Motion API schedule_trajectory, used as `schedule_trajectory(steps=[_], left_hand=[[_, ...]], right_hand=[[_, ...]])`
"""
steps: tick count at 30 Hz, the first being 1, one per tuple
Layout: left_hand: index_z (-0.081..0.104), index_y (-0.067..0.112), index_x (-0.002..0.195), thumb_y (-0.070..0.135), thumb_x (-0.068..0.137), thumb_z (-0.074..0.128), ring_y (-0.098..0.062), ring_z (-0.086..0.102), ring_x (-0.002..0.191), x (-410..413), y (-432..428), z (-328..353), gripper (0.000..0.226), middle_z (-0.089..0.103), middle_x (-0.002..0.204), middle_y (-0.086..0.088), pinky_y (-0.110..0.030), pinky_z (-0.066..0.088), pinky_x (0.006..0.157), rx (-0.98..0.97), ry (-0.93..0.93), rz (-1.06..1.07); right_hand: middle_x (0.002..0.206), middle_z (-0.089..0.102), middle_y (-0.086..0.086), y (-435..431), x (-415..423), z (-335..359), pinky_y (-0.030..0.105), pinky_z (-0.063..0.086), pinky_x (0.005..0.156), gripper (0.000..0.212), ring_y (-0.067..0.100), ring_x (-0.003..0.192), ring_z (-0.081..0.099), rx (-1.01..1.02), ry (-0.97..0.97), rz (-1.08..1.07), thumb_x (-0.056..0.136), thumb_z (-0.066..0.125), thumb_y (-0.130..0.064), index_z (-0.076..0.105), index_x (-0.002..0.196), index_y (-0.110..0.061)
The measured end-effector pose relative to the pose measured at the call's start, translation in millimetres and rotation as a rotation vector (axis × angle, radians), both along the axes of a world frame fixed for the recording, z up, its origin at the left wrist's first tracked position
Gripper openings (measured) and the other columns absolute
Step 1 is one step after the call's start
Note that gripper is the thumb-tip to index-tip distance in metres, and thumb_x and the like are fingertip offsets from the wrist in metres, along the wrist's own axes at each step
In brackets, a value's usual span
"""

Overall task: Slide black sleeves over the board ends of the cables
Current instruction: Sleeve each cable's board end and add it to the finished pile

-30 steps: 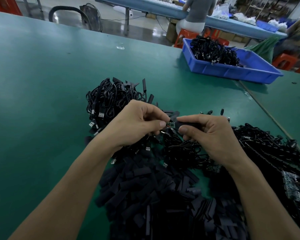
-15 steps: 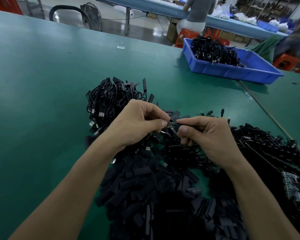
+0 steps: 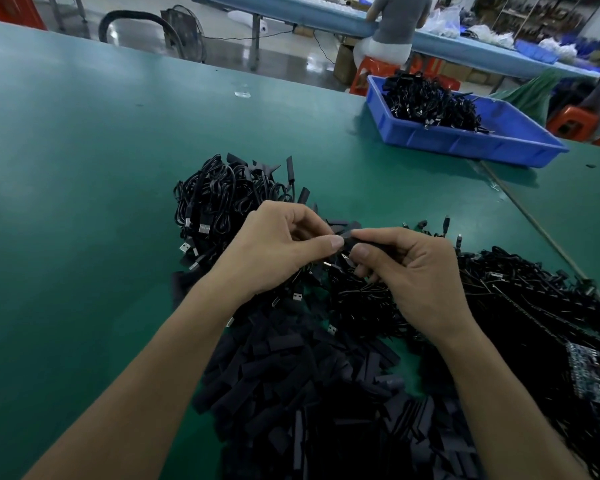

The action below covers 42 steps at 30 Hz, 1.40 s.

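Two hands meet over a green table (image 3: 84, 174), holding a black sleeve (image 3: 365, 241) between their fingertips.
The right hand (image 3: 413, 275) pinches the sleeve; the left hand (image 3: 278, 249) pinches its open end, where the cable's board is hidden. Loose sleeves (image 3: 309, 393) lie below, coiled cables (image 3: 222, 199) beyond.

**Setting:** small-parts assembly workshop on a factory floor.

**Evidence recorded:**
- Long work table (image 3: 84, 202) covered in green matting.
- Loose heap of black sleeves (image 3: 309, 393) at the table's near edge.
- Coiled bundles of black cables (image 3: 222, 199) with USB plugs, just behind the heap.
- Strip of small circuit boards (image 3: 586, 375) among more cables at the right.
- Blue plastic tray (image 3: 465, 143) farther back on the table, holding further cables.

**Beyond the table:**
- Second long bench (image 3: 326, 15), topped in pale blue.
- One person (image 3: 395, 22) seated at the bench on an orange plastic stool (image 3: 371, 74).
- Small blue bins (image 3: 534, 51) and bagged parts along the bench top.
- Cardboard box (image 3: 343, 64) beneath the bench.
- Bare, glossy floor (image 3: 284, 46).
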<state>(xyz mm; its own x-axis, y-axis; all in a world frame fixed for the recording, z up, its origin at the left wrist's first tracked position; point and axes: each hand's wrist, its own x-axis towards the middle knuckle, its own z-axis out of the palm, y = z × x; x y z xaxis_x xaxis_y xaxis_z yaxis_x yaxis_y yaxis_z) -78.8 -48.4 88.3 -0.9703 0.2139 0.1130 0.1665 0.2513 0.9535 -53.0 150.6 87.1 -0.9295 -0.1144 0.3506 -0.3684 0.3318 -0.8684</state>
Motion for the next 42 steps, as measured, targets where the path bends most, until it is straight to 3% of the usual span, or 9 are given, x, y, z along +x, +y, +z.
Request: schedule_trajectory(steps=[3, 8, 15, 24, 32, 37, 42], left_hand=[[0.076, 0.021, 0.073, 0.042, 0.082, 0.080, -0.006, 0.059, 0.058, -0.8, -1.3, 0.2, 0.023, 0.073, 0.067, 0.001, -0.022, 0.048, 0.060, -0.058, -0.029, 0.011], [0.076, 0.018, 0.069, 0.033, 0.090, 0.072, -0.003, 0.040, 0.042, 0.8, 1.1, 3.5, 0.026, 0.065, 0.057, 0.003, -0.012, 0.033, 0.044, -0.046, -0.041, -0.012], [0.078, 0.016, 0.080, 0.030, 0.092, 0.071, -0.002, 0.046, 0.048, 1.5, -1.4, 2.5, 0.019, 0.070, 0.063, 0.005, -0.012, 0.036, 0.049, -0.074, -0.008, -0.069], [0.075, 0.012, 0.078, 0.027, 0.091, 0.071, -0.004, 0.036, 0.046, 1.6, -0.6, 1.9, 0.020, 0.048, 0.050, 0.013, -0.014, 0.030, 0.047, -0.037, -0.031, -0.109], [0.075, 0.009, 0.077, 0.026, 0.092, 0.071, -0.002, 0.031, 0.038, -0.2, -2.1, 0.4, 0.022, 0.042, 0.044, 0.015, -0.011, 0.026, 0.042, -0.012, -0.008, -0.099], [0.076, 0.016, 0.076, 0.031, 0.093, 0.070, -0.004, 0.029, 0.042, 0.2, -1.4, 0.0, 0.023, 0.039, 0.044, 0.013, -0.016, 0.025, 0.045, -0.056, -0.002, -0.102], [0.075, 0.010, 0.076, 0.028, 0.092, 0.070, -0.004, 0.028, 0.040, -0.3, -0.8, -0.9, 0.025, 0.039, 0.042, 0.014, -0.015, 0.024, 0.044, -0.051, -0.025, -0.096]], right_hand=[[0.076, 0.075, -0.006, -0.1, 0.4, -0.1, 0.017, 0.052, 0.059, 0.015, 0.012, 0.062, 0.070, -0.016, 0.022, -0.025, 0.087, 0.073, -0.018, 0.075, 0.098, -0.026], [0.077, 0.076, -0.004, 0.5, -0.2, 2.1, 0.019, 0.053, 0.057, 0.014, 0.013, 0.060, 0.070, -0.033, 0.032, -0.034, 0.084, 0.070, -0.030, 0.074, 0.097, -0.028], [0.079, 0.076, -0.003, 3.7, 0.9, 2.0, 0.018, 0.054, 0.061, 0.020, 0.012, 0.064, 0.071, -0.021, 0.002, 0.017, 0.081, 0.071, -0.028, 0.074, 0.101, -0.026], [0.076, 0.075, -0.003, 5.2, 0.7, 0.7, 0.018, 0.052, 0.058, 0.016, 0.012, 0.062, 0.070, -0.043, -0.023, 0.019, 0.083, 0.069, -0.027, 0.074, 0.098, -0.024], [0.073, 0.075, 0.002, -1.8, 2.4, -2.9, 0.019, 0.051, 0.053, 0.015, 0.014, 0.058, 0.069, -0.143, -0.065, 0.011, 0.084, 0.068, -0.026, 0.074, 0.096, -0.018], [0.076, 0.076, 0.001, -0.1, 2.7, -0.5, 0.017, 0.052, 0.057, 0.020, 0.012, 0.061, 0.070, -0.093, -0.031, 0.022, 0.081, 0.071, -0.028, 0.074, 0.100, -0.023], [0.079, 0.076, -0.005, 3.6, 1.1, -1.0, 0.017, 0.052, 0.063, 0.023, 0.009, 0.066, 0.070, 0.006, -0.013, 0.033, 0.080, 0.072, -0.030, 0.074, 0.103, -0.027]])
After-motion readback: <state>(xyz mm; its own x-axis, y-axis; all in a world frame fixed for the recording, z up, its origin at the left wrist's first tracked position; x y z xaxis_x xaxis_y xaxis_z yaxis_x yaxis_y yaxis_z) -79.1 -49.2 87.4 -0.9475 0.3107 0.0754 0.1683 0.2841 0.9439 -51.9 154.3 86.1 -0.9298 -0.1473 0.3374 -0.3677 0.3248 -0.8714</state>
